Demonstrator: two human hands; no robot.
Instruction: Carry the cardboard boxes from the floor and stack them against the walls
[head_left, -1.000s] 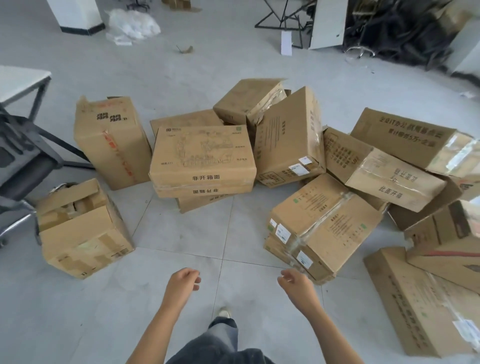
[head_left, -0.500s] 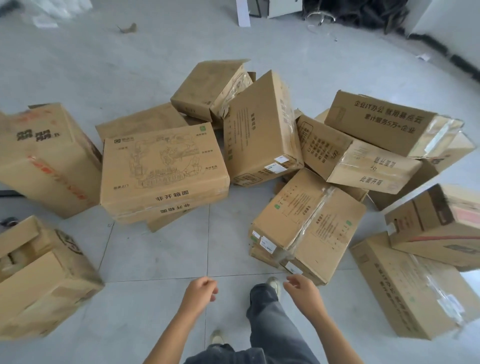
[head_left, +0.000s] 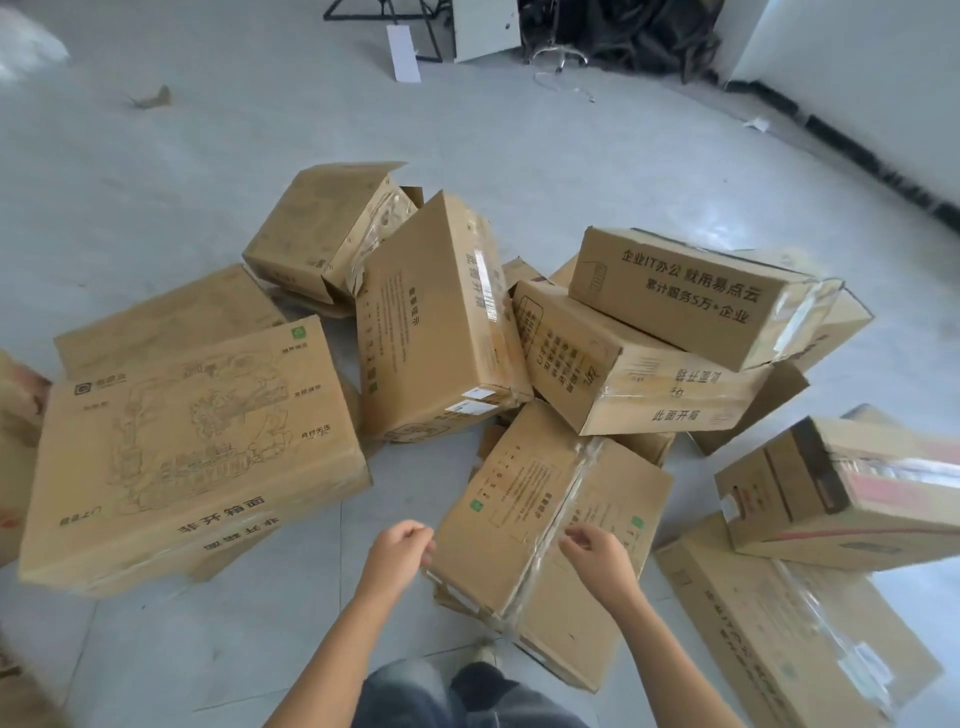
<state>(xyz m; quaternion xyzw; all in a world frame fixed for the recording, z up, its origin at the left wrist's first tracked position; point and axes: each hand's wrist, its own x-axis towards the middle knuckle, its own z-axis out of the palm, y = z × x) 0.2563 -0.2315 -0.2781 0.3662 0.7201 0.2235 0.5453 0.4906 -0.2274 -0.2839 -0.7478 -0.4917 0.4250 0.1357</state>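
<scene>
Cardboard boxes (head_left: 441, 322) lie heaped on the tiled floor (head_left: 260, 130), and my left hand (head_left: 397, 548) and right hand (head_left: 597, 558), fingers loosely curled and empty, hover at the taped box (head_left: 511, 493) nearest my feet.

left hand (head_left: 397, 545): moves from above bare floor (head_left: 291, 623) to left edge of taped box (head_left: 524, 499) | right hand (head_left: 597, 558): now above that box's top | view: closer in
</scene>
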